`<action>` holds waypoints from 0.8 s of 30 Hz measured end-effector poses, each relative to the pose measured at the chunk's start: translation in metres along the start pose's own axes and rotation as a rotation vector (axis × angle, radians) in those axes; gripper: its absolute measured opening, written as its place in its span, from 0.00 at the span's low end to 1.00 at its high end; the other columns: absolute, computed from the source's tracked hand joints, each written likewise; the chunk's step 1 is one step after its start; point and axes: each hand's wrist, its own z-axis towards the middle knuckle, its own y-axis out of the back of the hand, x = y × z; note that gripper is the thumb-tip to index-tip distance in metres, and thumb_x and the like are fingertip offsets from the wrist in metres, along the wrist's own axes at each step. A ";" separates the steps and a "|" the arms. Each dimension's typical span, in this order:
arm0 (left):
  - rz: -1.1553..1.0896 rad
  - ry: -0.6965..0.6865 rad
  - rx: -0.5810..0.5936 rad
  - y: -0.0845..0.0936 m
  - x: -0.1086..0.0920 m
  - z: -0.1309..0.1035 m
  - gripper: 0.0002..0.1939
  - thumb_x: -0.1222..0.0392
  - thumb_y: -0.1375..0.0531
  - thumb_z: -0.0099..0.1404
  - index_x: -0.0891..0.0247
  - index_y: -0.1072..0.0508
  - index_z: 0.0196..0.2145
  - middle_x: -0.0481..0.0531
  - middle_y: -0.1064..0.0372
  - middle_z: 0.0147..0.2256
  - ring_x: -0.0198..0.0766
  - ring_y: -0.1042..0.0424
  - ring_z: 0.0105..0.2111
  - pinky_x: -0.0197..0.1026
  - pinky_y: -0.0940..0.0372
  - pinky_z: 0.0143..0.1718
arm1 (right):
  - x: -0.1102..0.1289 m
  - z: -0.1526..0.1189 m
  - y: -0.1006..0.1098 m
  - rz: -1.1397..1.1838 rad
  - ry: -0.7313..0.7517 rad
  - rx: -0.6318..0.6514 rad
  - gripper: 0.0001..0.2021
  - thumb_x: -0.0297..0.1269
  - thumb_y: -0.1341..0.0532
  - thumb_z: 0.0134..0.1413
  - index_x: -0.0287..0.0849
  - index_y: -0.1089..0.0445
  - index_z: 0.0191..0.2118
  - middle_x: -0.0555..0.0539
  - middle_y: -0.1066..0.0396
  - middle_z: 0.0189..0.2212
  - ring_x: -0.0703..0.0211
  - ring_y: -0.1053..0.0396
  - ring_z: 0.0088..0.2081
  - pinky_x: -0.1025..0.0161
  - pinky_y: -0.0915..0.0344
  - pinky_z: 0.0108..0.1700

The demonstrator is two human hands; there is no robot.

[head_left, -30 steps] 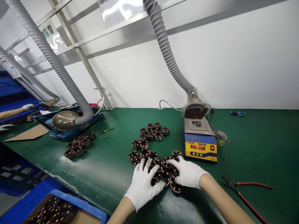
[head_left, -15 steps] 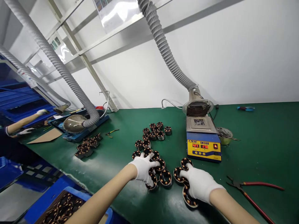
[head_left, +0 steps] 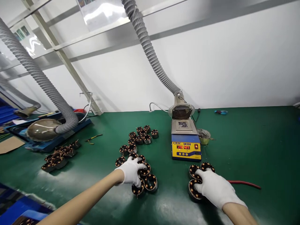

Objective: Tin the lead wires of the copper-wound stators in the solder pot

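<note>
My left hand (head_left: pixel 131 170), in a white glove, rests with spread fingers on a cluster of black ring-shaped coils with copper dots; one coil (head_left: pixel 151 182) stands at its right. More coils (head_left: pixel 132 148) run back from it across the green table. My right hand (head_left: pixel 217 187), also gloved, has its fingers in and around a small group of coils (head_left: pixel 195 189) at the front right, in front of the blue and yellow heating unit (head_left: pixel 186 150). Its fingertips sit inside the rings.
Red-handled pliers (head_left: pixel 245 183) are partly behind my right hand. A small tin (head_left: pixel 204 137) stands beside the unit, under a grey hose (head_left: pixel 150 47). Another coil pile (head_left: pixel 59 156), tweezers-like cutters (head_left: pixel 93 137) and a blue tray machine (head_left: pixel 44 134) are at left. A blue bin (head_left: pixel 28 212) is lower left.
My right hand has moved right with its coils, away from the left cluster and partly over the pliers. The view has turned right; my left hand stays on its cluster.
</note>
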 end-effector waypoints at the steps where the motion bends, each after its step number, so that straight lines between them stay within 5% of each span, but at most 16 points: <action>1: -0.018 0.014 -0.010 -0.002 0.000 0.001 0.38 0.58 0.35 0.37 0.46 0.33 0.50 0.56 0.48 0.59 0.72 0.51 0.55 0.60 0.39 0.45 | -0.008 -0.002 0.000 0.010 0.033 -0.041 0.17 0.38 0.46 0.47 0.53 0.30 0.45 0.40 0.31 0.42 0.44 0.27 0.35 0.53 0.34 0.32; 3: -0.043 0.034 -0.064 -0.009 -0.001 0.002 0.41 0.61 0.36 0.35 0.47 0.34 0.51 0.57 0.51 0.59 0.73 0.53 0.56 0.61 0.40 0.46 | -0.030 -0.006 -0.004 0.006 0.136 -0.136 0.18 0.35 0.47 0.48 0.55 0.29 0.44 0.42 0.33 0.49 0.44 0.31 0.45 0.53 0.33 0.40; 5: -0.055 0.034 -0.148 -0.017 -0.002 0.001 0.40 0.64 0.37 0.34 0.50 0.32 0.49 0.58 0.49 0.58 0.70 0.51 0.55 0.58 0.43 0.49 | -0.058 -0.008 -0.017 -0.017 0.204 -0.224 0.19 0.32 0.46 0.47 0.57 0.29 0.45 0.49 0.42 0.58 0.46 0.45 0.58 0.53 0.40 0.52; 7: -0.063 0.024 -0.226 -0.023 -0.005 -0.002 0.32 0.66 0.39 0.35 0.52 0.28 0.43 0.57 0.43 0.53 0.63 0.46 0.52 0.53 0.43 0.50 | -0.085 -0.007 -0.037 -0.006 0.188 -0.469 0.18 0.36 0.49 0.51 0.54 0.31 0.47 0.49 0.44 0.59 0.49 0.46 0.59 0.53 0.40 0.53; 11: -0.085 0.044 -0.294 -0.033 -0.022 -0.008 0.21 0.66 0.42 0.39 0.53 0.25 0.34 0.54 0.37 0.46 0.57 0.42 0.48 0.48 0.39 0.44 | -0.118 -0.005 -0.080 0.023 -0.002 -0.561 0.25 0.48 0.55 0.56 0.39 0.34 0.51 0.38 0.36 0.53 0.42 0.41 0.56 0.45 0.39 0.53; 18: -0.183 0.103 -0.319 -0.041 -0.104 -0.011 0.29 0.64 0.42 0.40 0.44 0.29 0.43 0.53 0.39 0.51 0.61 0.46 0.52 0.55 0.38 0.43 | -0.135 -0.012 -0.097 -0.045 0.014 -0.590 0.25 0.50 0.54 0.55 0.42 0.34 0.51 0.42 0.36 0.54 0.41 0.44 0.57 0.43 0.42 0.55; 24: -0.257 0.070 -0.098 -0.024 -0.173 0.002 0.41 0.57 0.37 0.38 0.48 0.39 0.53 0.58 0.56 0.61 0.69 0.52 0.55 0.65 0.36 0.38 | -0.124 -0.022 -0.081 -0.188 -0.085 -0.606 0.20 0.37 0.54 0.54 0.43 0.34 0.49 0.40 0.35 0.51 0.40 0.44 0.57 0.43 0.40 0.51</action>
